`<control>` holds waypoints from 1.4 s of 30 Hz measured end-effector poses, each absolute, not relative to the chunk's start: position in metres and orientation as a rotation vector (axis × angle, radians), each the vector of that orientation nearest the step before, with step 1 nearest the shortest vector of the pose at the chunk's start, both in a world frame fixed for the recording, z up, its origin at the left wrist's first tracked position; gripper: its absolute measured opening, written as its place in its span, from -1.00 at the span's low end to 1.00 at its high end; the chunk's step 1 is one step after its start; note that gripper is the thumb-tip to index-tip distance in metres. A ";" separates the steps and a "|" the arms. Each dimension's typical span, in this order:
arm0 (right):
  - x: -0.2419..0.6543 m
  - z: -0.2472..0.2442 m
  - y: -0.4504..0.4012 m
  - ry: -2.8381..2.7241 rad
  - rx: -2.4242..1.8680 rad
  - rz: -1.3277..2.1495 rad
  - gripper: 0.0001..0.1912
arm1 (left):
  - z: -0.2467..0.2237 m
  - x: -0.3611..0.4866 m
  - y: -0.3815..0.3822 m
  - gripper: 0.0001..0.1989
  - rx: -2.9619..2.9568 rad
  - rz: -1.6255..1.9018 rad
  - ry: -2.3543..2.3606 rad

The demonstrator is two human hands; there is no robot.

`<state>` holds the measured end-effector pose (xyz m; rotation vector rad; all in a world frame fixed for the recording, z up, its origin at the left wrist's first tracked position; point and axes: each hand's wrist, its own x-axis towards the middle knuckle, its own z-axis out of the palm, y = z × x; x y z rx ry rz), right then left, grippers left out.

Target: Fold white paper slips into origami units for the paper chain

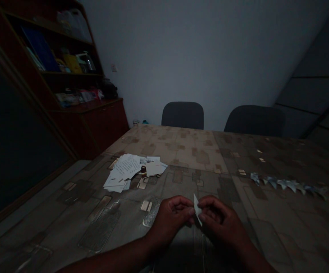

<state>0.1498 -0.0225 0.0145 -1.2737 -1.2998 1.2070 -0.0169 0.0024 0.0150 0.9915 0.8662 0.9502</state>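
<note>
Head view: left hand (pixel 174 213) and right hand (pixel 220 217) nearly closed, both pinching white paper slip (pixel 197 211) over tabletop (pixel 178 141); maybe folded, too dim to tell. Loose papers (pixel 124 168) farther left.

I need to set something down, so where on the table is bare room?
Free: between the paper pile and the row of folded pieces, and the table beyond both, toward the chairs. Crowded: the near middle, where left hand and right hand hold a small paper.

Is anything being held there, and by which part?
Yes, a small white paper, pinched around its middle by the left fingers and the right fingers.
</note>
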 end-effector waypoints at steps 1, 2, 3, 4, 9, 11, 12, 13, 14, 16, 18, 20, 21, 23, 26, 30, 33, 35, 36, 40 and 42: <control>0.149 0.013 -0.023 -1.267 -1.271 1.203 -0.80 | 0.014 -0.017 0.002 -0.70 0.991 0.952 0.863; 0.148 0.012 -0.023 -1.251 -1.275 1.193 -0.80 | 0.013 -0.017 0.002 -0.71 0.989 0.952 0.859; 0.148 0.012 -0.023 -1.253 -1.286 1.184 -0.80 | 0.013 -0.017 0.002 -0.72 0.985 0.951 0.856; 0.149 0.012 -0.023 -1.270 -1.301 1.178 -0.81 | 0.012 -0.016 0.001 -0.73 0.981 0.950 0.857; 0.153 0.016 -0.022 -1.369 -1.324 1.109 -0.84 | 0.015 -0.017 0.002 -0.75 0.987 0.948 0.889; 0.153 0.016 -0.021 -1.400 -1.314 1.094 -0.84 | 0.016 -0.017 0.002 -0.75 0.991 0.951 0.892; 0.153 0.016 -0.021 -1.406 -1.312 1.095 -0.84 | 0.017 -0.017 0.003 -0.75 0.997 0.952 0.893; 0.153 0.016 -0.021 -1.406 -1.315 1.096 -0.84 | 0.017 -0.018 0.003 -0.76 1.007 0.952 0.898; 0.152 0.016 -0.022 -1.402 -1.324 1.093 -0.84 | 0.017 -0.018 0.003 -0.76 1.024 0.952 0.910; 0.150 0.017 -0.023 -1.395 -1.343 1.052 -0.84 | 0.018 -0.018 0.002 -0.77 1.082 0.959 0.955; 0.148 0.017 -0.024 -1.429 -1.346 1.006 -0.85 | 0.018 -0.018 0.001 -0.81 1.156 0.965 1.017; 0.147 0.016 -0.024 -1.476 -1.326 0.974 -0.85 | 0.017 -0.017 0.000 -0.85 1.220 0.960 1.058; 0.147 0.015 -0.024 -1.492 -1.314 0.963 -0.86 | 0.016 -0.016 0.000 -0.87 1.241 0.956 1.066; 0.148 0.012 -0.024 -1.494 -1.294 0.951 -0.87 | 0.015 -0.016 0.000 -0.88 1.261 0.950 1.057; 0.149 0.008 -0.023 -1.483 -1.282 0.961 -0.86 | 0.013 -0.015 0.002 -0.88 1.259 0.941 1.039; 0.148 0.010 -0.023 -1.523 -1.293 0.919 -0.87 | 0.015 -0.014 0.001 -0.89 1.274 0.934 1.084; 0.147 0.016 -0.025 -1.604 -1.340 0.826 -0.87 | 0.019 -0.014 -0.001 -0.93 1.334 0.947 1.136; 0.147 0.019 -0.025 -1.630 -1.362 0.794 -0.90 | 0.020 -0.014 -0.001 -0.92 1.351 0.941 1.146; 0.147 0.019 -0.025 -1.627 -1.370 0.791 -0.91 | 0.019 -0.014 -0.001 -0.92 1.351 0.933 1.143; 0.146 0.017 -0.025 -1.562 -1.354 0.789 -0.90 | 0.014 -0.013 0.000 -0.89 1.297 0.915 1.097; 0.146 0.014 -0.025 -1.495 -1.338 0.830 -0.88 | 0.012 -0.013 0.001 -0.84 1.241 0.898 1.073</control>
